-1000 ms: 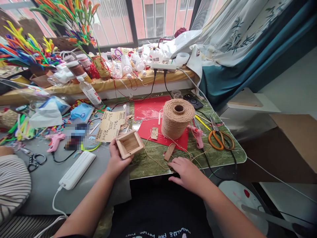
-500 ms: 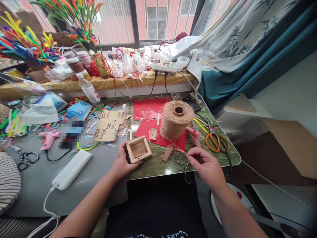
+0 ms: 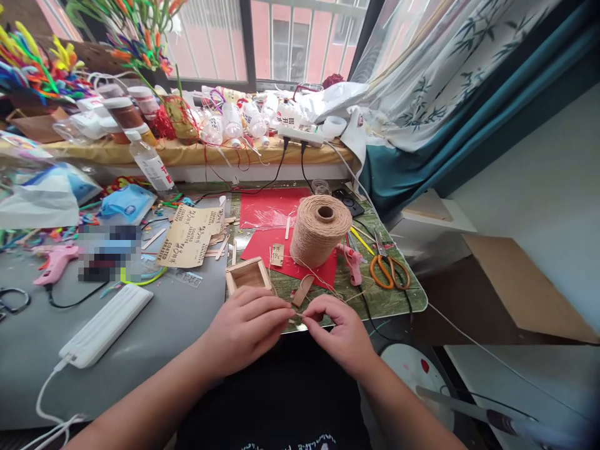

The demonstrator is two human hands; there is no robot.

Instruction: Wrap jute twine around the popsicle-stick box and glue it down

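My left hand (image 3: 250,326) and my right hand (image 3: 337,330) are close together at the table's front edge, each pinching thin twine between thumb and fingers. The twine runs back towards a large brown spool (image 3: 320,232) standing on red sheets (image 3: 255,242). Just behind my left hand sits a small square wooden box (image 3: 248,272), its front partly hidden by that hand. A flat wooden piece (image 3: 304,290) lies between the box and the spool, behind my fingertips.
Orange-handled scissors (image 3: 390,270) and a pink glue gun (image 3: 352,264) lie right of the spool. Sandpaper sheets (image 3: 188,236), a white power strip (image 3: 105,325) and another pink glue gun (image 3: 56,262) are on the left. A bottle (image 3: 152,165) leans at the back.
My left hand has let go of the wooden box and now pinches the twine. My right hand has moved left beside it. The view has shifted right.
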